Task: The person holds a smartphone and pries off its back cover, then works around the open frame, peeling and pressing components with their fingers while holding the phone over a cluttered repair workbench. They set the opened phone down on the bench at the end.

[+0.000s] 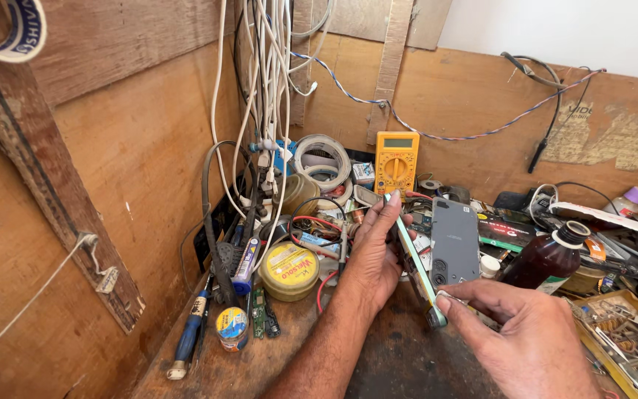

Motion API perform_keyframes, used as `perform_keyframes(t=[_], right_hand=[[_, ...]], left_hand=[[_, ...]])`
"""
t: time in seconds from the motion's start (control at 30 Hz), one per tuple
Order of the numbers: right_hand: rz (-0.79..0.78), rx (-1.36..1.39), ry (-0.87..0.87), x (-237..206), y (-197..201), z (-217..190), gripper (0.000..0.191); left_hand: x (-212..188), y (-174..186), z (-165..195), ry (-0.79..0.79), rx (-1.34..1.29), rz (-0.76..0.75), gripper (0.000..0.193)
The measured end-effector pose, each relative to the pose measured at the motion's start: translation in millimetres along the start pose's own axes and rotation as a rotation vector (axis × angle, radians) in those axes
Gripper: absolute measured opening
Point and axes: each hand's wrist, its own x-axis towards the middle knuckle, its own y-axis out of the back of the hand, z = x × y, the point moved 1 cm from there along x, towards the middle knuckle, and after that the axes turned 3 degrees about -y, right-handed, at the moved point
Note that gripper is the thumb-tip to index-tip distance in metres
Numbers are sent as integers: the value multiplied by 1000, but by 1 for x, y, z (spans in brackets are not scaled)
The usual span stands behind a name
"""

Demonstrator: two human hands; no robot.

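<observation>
Both hands grip one phone (415,262): left hand (373,255) clamps its upper half from the left, right hand (526,336) pinches the bottom corner. Phone stands on edge, between hands over the worktop (400,362), long axis running away and up-left; green edge, thin; left hand nearer the middle

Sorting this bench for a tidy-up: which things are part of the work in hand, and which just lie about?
In hand: phone, held on edge by left hand and right hand.

Lying about: yellow meter, brown bottle, round tin, tape rolls, grey phone back, blue screwdriver.
</observation>
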Motion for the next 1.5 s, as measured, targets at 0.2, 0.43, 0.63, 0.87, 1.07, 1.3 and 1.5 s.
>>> perform_keyframes(t=[0.2, 0.43, 0.63, 0.87, 1.07, 1.3, 1.5], right_hand=[[27, 89, -18, -4, -1, -1, 26], [81, 60, -60, -6, 0, 3, 27], [164, 212, 40, -8, -2, 8, 41], [140, 71, -192, -9, -14, 10, 34], [431, 143, 72, -2, -14, -2, 33], [349, 225, 147, 4, -17, 0, 36], [62, 580, -42, 16, -16, 23, 34]], left_hand=[[-1, -3, 2, -2, -7, 12, 40], [-6, -9, -3, -44, 107, -38, 51], [-12, -15, -10, -115, 211, -68, 55], [-21, -31, -5, -140, 233, -31, 66], [-31, -40, 0, -35, 365, -133, 82], [-27, -29, -2, -10, 207, -157, 62], [-22, -22, 8, 2, 145, -175, 65]])
